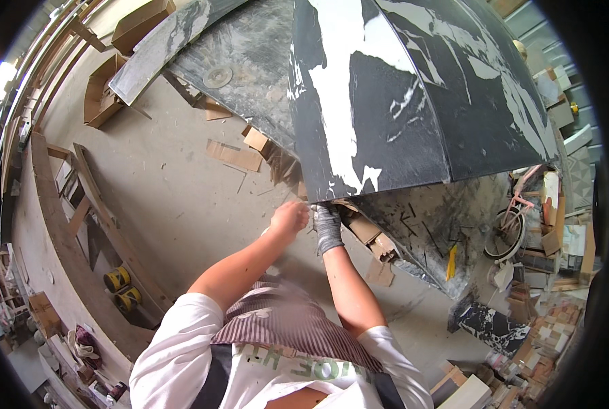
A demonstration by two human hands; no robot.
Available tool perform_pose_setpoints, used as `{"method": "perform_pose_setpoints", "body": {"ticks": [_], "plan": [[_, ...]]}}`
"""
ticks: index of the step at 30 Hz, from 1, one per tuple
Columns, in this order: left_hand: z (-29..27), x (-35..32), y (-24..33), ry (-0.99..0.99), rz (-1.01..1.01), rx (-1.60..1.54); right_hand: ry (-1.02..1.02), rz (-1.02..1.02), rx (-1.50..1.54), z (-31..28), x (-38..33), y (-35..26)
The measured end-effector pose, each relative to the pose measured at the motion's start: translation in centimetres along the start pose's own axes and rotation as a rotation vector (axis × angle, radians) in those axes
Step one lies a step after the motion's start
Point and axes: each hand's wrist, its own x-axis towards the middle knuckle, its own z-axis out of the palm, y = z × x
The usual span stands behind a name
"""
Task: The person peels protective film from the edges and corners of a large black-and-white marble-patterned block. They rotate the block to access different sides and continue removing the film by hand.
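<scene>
A large black slab with white marble-like patches (379, 116) lies in front of me, its near left corner just beyond my hands. My bare left hand (291, 217) is beside that corner with its fingers curled closed; whatever they hold, if anything, is too small to make out. Close on its right, my right hand (329, 228) wears a grey knitted glove and reaches to the slab's near edge. The edge hides its fingertips, so its grip does not show. A second black and white slab (481, 102) adjoins the first on the right.
Beneath the slabs lies a dusty grey surface (250, 54), with cardboard pieces (366, 228) along its edge. A yellow tool-like piece (451, 262) rests at the right. Cardboard boxes (101, 92) stand far left, yellow-black tubs (127, 298) under a bench (66, 279), and a pink bicycle (507, 232) at right.
</scene>
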Motion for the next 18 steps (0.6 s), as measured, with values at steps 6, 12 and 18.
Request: {"method": "perform_pose_setpoints", "body": {"ticks": [6, 12, 18], "plan": [[-1.6, 2.7, -0.8, 0.117, -0.004, 0.004, -0.125, 0.345, 0.108, -1.9, 2.5, 3.3], [-5.4, 2.3, 0.2, 0.119, -0.119, 0.529, 0.033, -0.116, -0.295, -3.9, 0.8, 5.1], [-3.2, -2.5, -0.9, 0.027, -0.206, 0.612, -0.183, -0.730, -1.254, -3.9, -7.0, -1.9]]}}
